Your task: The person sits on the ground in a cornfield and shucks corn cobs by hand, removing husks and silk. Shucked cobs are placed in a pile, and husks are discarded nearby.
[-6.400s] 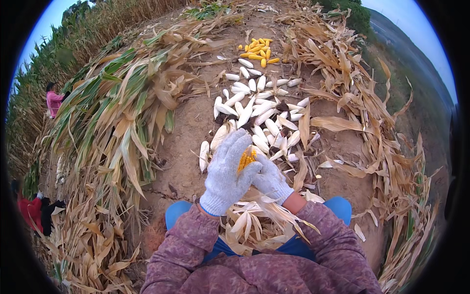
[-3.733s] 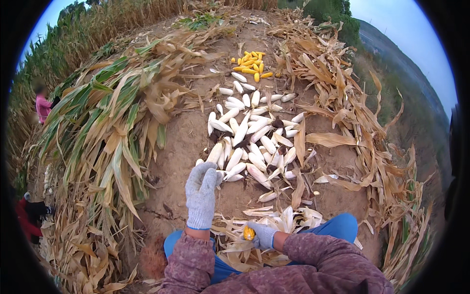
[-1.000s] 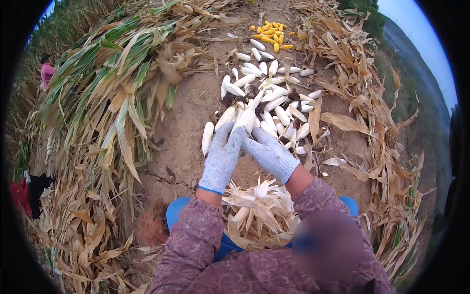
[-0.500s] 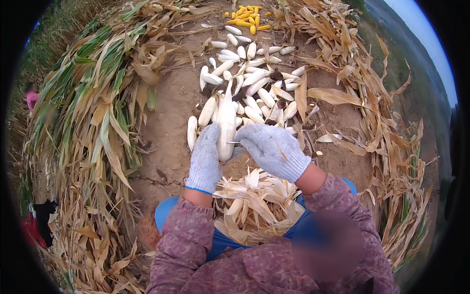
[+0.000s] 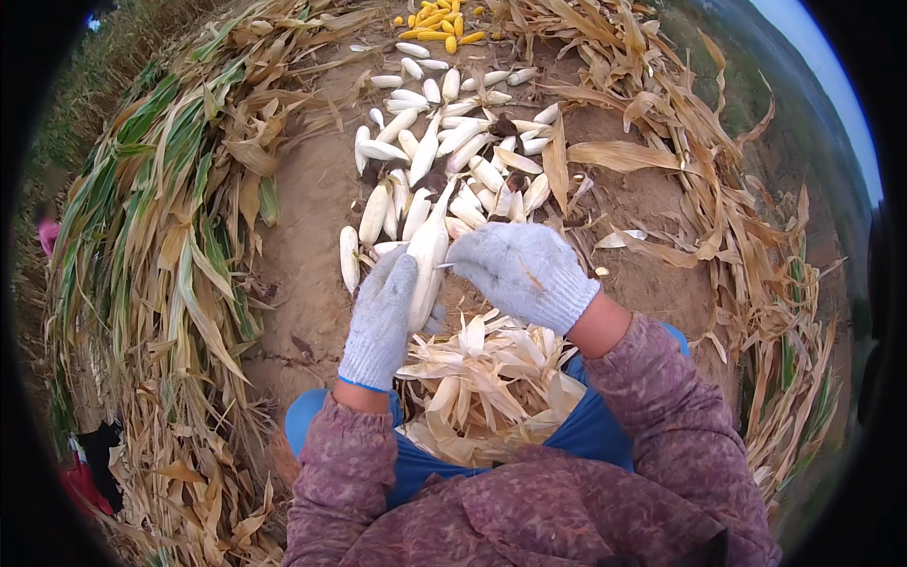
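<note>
Showing small and blurred at the far left, a person in pink [image 5: 47,234] is partly hidden behind plants, and lower down at the same edge are red and black clothes [image 5: 85,487]. Next comes a long bank of corn leaves [image 5: 179,236], green and tan above, drier below. Bare brown soil [image 5: 302,246] lies between it and the middle.

The left hand [image 5: 378,307], in a grey knitted glove with a blue edge at the cuff, is closed around the lower part of an ear of corn [image 5: 428,260]. That ear is in its pale husk, tilted, thin end pointing away and slightly right, above the near end of a spread of whitish ears [image 5: 463,142]. Beyond these, at the top, lies a small group of bare yellow ears [image 5: 439,21]. Nearer, between the legs in blue trousers [image 5: 595,430], loose pale husks [image 5: 491,373] are heaped.

The right hand [image 5: 524,269], also gloved, has its fingers drawn together on a thin pointed pin [image 5: 444,266] at the ear's right side; whether the tip touches is unclear. Farther right are a broad dry leaf [image 5: 624,156] on the soil and a bank of tan stalks [image 5: 675,170].
</note>
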